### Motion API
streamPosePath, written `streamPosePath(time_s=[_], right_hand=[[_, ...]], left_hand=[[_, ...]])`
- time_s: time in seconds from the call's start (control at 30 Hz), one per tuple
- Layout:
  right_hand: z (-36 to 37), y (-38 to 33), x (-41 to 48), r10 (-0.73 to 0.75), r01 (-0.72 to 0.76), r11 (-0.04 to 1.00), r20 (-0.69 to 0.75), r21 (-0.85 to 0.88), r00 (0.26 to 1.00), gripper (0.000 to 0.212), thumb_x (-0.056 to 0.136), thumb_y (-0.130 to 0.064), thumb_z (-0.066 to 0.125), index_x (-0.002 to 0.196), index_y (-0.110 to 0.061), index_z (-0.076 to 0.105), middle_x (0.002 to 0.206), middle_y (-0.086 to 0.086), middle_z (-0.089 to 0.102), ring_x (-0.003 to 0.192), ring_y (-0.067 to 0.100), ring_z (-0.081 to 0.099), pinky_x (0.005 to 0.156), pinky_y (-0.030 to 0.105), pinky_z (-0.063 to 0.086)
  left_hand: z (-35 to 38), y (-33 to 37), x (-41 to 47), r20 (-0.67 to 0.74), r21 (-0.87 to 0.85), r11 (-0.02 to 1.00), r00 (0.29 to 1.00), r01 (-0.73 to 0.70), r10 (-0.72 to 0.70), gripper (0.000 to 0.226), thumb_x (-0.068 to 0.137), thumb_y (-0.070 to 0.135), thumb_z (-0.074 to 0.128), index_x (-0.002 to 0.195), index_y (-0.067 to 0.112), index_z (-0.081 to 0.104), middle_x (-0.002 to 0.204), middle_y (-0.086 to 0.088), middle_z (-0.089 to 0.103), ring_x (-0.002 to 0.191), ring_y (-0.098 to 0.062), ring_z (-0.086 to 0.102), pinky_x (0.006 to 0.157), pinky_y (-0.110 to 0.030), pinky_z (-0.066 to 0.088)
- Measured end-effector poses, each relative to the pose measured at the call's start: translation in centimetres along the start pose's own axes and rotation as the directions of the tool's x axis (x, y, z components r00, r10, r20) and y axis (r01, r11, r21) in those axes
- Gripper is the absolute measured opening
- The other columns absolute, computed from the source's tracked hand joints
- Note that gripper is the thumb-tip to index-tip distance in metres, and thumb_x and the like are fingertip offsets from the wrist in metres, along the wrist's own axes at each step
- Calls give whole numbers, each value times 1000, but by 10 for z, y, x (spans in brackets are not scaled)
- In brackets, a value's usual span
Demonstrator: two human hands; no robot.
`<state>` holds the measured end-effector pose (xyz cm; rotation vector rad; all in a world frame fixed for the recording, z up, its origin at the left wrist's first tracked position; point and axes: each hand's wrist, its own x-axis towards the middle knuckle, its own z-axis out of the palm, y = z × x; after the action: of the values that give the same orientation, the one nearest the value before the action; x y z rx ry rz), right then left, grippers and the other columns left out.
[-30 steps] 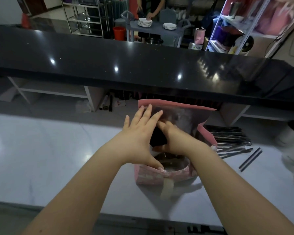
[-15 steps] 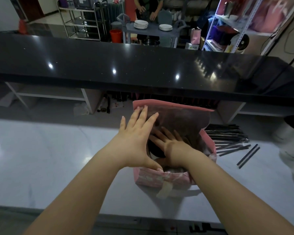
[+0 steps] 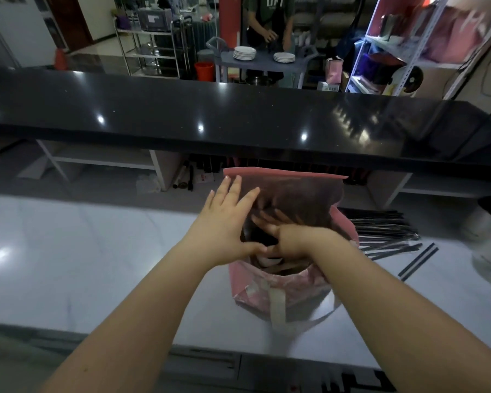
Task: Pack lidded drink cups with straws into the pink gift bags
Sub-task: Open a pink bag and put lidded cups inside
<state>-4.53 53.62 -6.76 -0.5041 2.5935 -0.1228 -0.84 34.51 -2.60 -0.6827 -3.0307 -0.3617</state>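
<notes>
A pink gift bag [image 3: 267,287] stands open on the white counter [image 3: 97,251], its pale handle [image 3: 277,307] hanging down the front. My left hand [image 3: 224,222] lies flat along the bag's left wall, fingers spread, thumb hooked over the front rim. My right hand [image 3: 292,236] reaches into the mouth with its fingers spread against the back wall. Something dark and a pale shape [image 3: 267,260] show inside the bag; I cannot tell what they are. Black straws [image 3: 380,225] lie in a pile right of the bag.
Two loose straws [image 3: 417,262] lie nearer the counter's right side. White cups [image 3: 488,234] stand blurred at the right edge. A raised black countertop [image 3: 238,123] runs across behind the bag. Beyond it a person [image 3: 267,21] stands at a cart with plates.
My right hand has risen inside the bag toward the rim, its thumb now close to my left thumb. My left hand stays on the bag's left wall.
</notes>
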Motion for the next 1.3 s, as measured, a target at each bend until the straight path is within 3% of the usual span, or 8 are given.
streamPosePath(time_s=[0.07, 0.13, 0.2, 0.27, 0.6, 0.83, 1.2, 1.3], right_hand=[[-27, 2, -15, 21, -18, 998, -57, 65, 998, 82, 88, -57, 57, 152, -43, 8, 161, -16, -14, 149, 21, -13, 119, 54, 4], [-49, 7, -35, 40, -27, 994, -130, 104, 991, 75, 87, -50, 63, 150, -43, 23, 162, -10, 9, 147, 23, 14, 115, 46, 23], [-63, 13, -60, 81, -44, 985, -218, 166, 973, 67, 85, -44, 67, 145, -43, 36, 148, -7, 42, 127, 18, 45, 97, 32, 38], [-72, 21, -85, 126, -65, 977, -304, 204, 944, 58, 84, -39, 70, 138, -42, 46, 130, -8, 57, 106, 12, 54, 85, 27, 42], [-59, 107, -204, 385, -297, 923, -612, 245, 691, 41, 83, -25, 70, 122, -35, 61, 116, -6, 66, 106, 19, 60, 89, 40, 51], [-12, 196, -263, 494, -380, 869, -599, 318, 630, 41, 87, -28, 67, 128, -26, 59, 126, -1, 61, 119, 21, 50, 97, 40, 45], [89, 327, -285, 617, -377, 779, -502, 501, 607, 49, 84, -39, 71, 129, -25, 58, 133, -8, 55, 132, 16, 34, 106, 34, 33], [113, 351, -276, 630, -427, 776, -526, 465, 572, 52, 85, -41, 68, 133, -25, 55, 142, -6, 48, 139, 24, 25, 113, 38, 21]], left_hand=[[-10, 4, 6, -36, 16, 1000, 999, 5, -4, 95, 84, 58, 62, 155, 31, 5, 164, -7, -8, 150, -23, -12, 121, -43, 4], [-20, 12, 13, -78, 66, 998, 997, 17, -12, 84, 88, 53, 59, 154, 29, 13, 164, -8, 6, 150, -27, 2, 121, -48, 13], [-29, 25, 20, -131, 100, 995, 991, 19, -6, 75, 89, 52, 57, 152, 29, 23, 159, -8, 24, 146, -30, 18, 117, -52, 24], [-35, 42, 27, -170, 118, 993, 985, -15, 35, 66, 90, 51, 55, 147, 29, 31, 149, -5, 38, 138, -28, 31, 110, -50, 33], [-10, 186, 85, -169, 28, 966, 951, -258, 259, 46, 92, 39, 53, 136, 27, 49, 128, -1, 55, 120, -26, 46, 96, -46, 38], [44, 295, 118, -80, 22, 937, 933, -349, 350, 42, 87, 40, 55, 127, 26, 52, 120, -2, 55, 115, -28, 43, 94, -45, 35], [166, 412, 156, 95, -44, 971, 967, -234, 237, 51, 86, 40, 57, 135, 30, 49, 132, 0, 52, 125, -27, 36, 101, -45, 28], [200, 421, 159, 152, -30, 986, 974, -167, 170, 54, 85, 42, 56, 137, 31, 48, 138, 0, 47, 129, -28, 34, 105, -46, 27]])
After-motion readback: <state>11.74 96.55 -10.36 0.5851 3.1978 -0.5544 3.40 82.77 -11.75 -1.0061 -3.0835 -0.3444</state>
